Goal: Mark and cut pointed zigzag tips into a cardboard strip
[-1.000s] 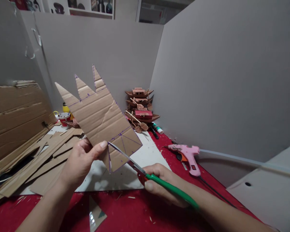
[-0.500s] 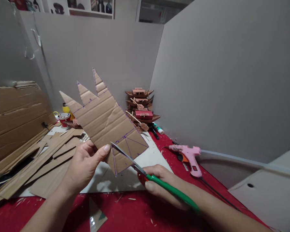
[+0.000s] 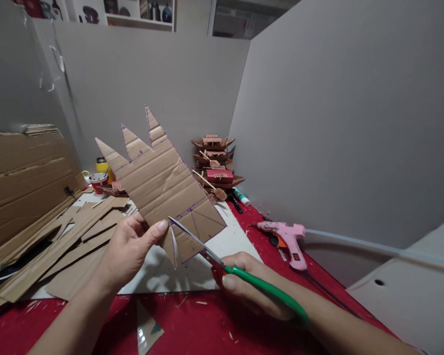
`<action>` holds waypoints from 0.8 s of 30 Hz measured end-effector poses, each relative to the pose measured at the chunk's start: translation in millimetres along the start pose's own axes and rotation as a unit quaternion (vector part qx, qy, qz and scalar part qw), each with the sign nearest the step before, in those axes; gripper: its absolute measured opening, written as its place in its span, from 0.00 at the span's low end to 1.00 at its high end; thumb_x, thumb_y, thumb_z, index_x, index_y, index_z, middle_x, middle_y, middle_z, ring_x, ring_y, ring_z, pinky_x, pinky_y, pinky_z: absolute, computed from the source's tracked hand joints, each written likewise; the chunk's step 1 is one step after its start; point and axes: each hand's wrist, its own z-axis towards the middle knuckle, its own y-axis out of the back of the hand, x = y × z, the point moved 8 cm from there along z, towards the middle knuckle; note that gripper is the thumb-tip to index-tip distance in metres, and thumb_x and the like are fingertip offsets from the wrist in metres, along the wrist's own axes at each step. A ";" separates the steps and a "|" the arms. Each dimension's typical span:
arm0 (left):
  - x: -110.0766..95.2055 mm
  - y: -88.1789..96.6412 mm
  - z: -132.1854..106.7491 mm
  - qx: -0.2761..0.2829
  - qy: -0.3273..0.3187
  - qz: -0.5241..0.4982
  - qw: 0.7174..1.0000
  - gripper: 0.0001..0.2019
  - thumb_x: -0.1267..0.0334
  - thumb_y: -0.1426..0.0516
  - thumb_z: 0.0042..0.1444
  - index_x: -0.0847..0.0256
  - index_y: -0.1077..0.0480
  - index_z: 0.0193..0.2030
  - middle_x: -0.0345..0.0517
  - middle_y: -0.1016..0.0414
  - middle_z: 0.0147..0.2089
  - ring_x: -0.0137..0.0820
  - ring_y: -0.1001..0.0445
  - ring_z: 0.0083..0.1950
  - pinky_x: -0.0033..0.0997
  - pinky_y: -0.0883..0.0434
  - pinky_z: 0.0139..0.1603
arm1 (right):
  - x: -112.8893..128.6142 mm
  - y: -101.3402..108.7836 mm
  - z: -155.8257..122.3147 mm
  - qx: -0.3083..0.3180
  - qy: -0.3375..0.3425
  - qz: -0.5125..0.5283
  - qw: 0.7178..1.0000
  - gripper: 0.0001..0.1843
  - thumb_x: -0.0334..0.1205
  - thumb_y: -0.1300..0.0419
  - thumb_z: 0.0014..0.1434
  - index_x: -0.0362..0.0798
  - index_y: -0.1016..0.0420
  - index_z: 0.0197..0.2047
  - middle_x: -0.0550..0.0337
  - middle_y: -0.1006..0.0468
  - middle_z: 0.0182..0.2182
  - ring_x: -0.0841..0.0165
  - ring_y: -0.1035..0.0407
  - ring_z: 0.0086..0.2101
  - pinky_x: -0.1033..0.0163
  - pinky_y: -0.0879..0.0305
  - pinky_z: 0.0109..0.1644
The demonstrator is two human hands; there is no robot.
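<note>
My left hand point(image 3: 128, 249) pinches a spiked cardboard cut-out point(image 3: 159, 180) marked with purple lines and holds it up over the table. My right hand point(image 3: 246, 283) grips green-handled scissors point(image 3: 240, 273). Their blades reach up and left into the bottom corner of the cut-out, next to my left thumb, where a short slit shows along a purple line.
Cardboard sheets and offcuts point(image 3: 40, 212) are piled at the left on the red table point(image 3: 207, 330). A white board point(image 3: 192, 271) lies under the hands. A pink glue gun point(image 3: 290, 239) rests at the right. Small wooden boat models point(image 3: 214, 165) stand at the back by grey partition walls.
The cut-out has shifted a little to the right and down with my left hand. The slit at its bottom corner has opened slightly as the scissors stayed in the cut.
</note>
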 end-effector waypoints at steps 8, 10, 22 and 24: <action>0.5 3.8 0.3 0.008 0.001 0.019 1.000 0.07 0.59 0.37 0.56 0.59 0.23 0.38 0.44 0.17 0.37 0.28 0.22 0.35 0.24 0.27 0.39 | -3.3 -5.8 -0.9 0.038 -0.006 0.058 0.998 0.32 0.69 0.54 0.61 0.46 0.40 0.28 0.68 0.42 0.16 0.77 0.48 0.16 0.71 0.53 0.18; 0.2 3.4 1.0 0.009 0.000 0.015 1.000 0.07 0.59 0.37 0.56 0.59 0.23 0.37 0.44 0.17 0.38 0.28 0.22 0.36 0.23 0.27 0.39 | -3.1 -5.0 -0.8 0.039 -0.009 0.055 0.998 0.32 0.69 0.54 0.61 0.46 0.40 0.28 0.68 0.42 0.16 0.78 0.48 0.17 0.71 0.53 0.18; 3.0 0.4 0.9 0.006 0.016 0.001 1.000 0.09 0.58 0.37 0.55 0.59 0.24 0.40 0.44 0.18 0.39 0.30 0.21 0.37 0.26 0.26 0.40 | 2.4 -1.9 -2.4 0.062 -0.005 0.036 0.997 0.35 0.72 0.56 0.59 0.44 0.38 0.33 0.65 0.38 0.21 0.75 0.40 0.19 0.71 0.44 0.20; 2.9 2.2 1.3 0.003 0.014 0.013 1.000 0.09 0.57 0.37 0.55 0.59 0.23 0.39 0.44 0.18 0.39 0.30 0.22 0.36 0.27 0.26 0.40 | 2.7 -2.3 -1.9 0.062 0.003 0.033 0.998 0.35 0.72 0.57 0.59 0.44 0.38 0.33 0.64 0.37 0.23 0.76 0.39 0.20 0.71 0.43 0.20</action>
